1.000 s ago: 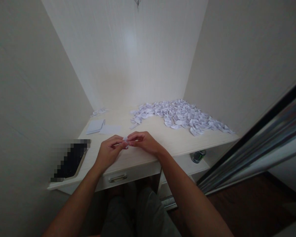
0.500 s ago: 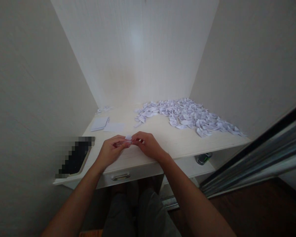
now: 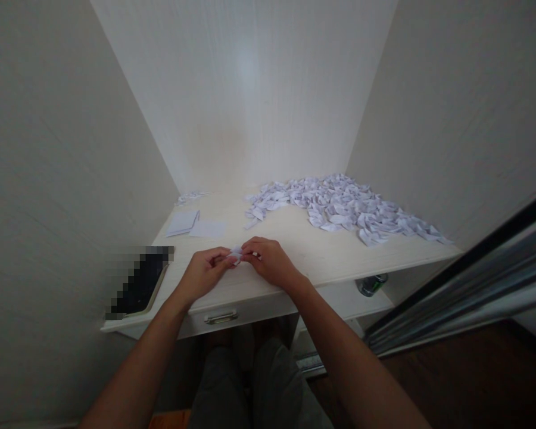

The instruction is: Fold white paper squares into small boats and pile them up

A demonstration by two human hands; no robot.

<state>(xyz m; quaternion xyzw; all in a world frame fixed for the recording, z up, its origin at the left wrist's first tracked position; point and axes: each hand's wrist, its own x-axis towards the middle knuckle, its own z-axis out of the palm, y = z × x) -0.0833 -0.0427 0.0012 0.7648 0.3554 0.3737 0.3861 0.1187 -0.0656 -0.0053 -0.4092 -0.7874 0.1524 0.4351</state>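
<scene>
A small piece of folded white paper (image 3: 236, 251) is pinched between my two hands, just above the front part of the white desk (image 3: 268, 286). My left hand (image 3: 205, 271) grips its left side with thumb and fingers. Closed on its right side is my right hand (image 3: 270, 262). The fingers cover much of the paper, so its exact fold is hard to make out. Beyond the hands lie a flat sheet of paper (image 3: 208, 229) and a stack of white paper (image 3: 181, 223).
A wide heap of folded paper pieces (image 3: 335, 205) spreads over the desk's back right. Small white bits (image 3: 190, 197) lie in the back left corner. A dark tablet-like object (image 3: 143, 283), partly pixelated, rests at the left edge. A can (image 3: 371, 285) stands on the shelf below.
Both hands keep hold of the paper while the fingers shift on it. The paper's upright flap now looks lower and flatter. The camera view has moved slightly.
</scene>
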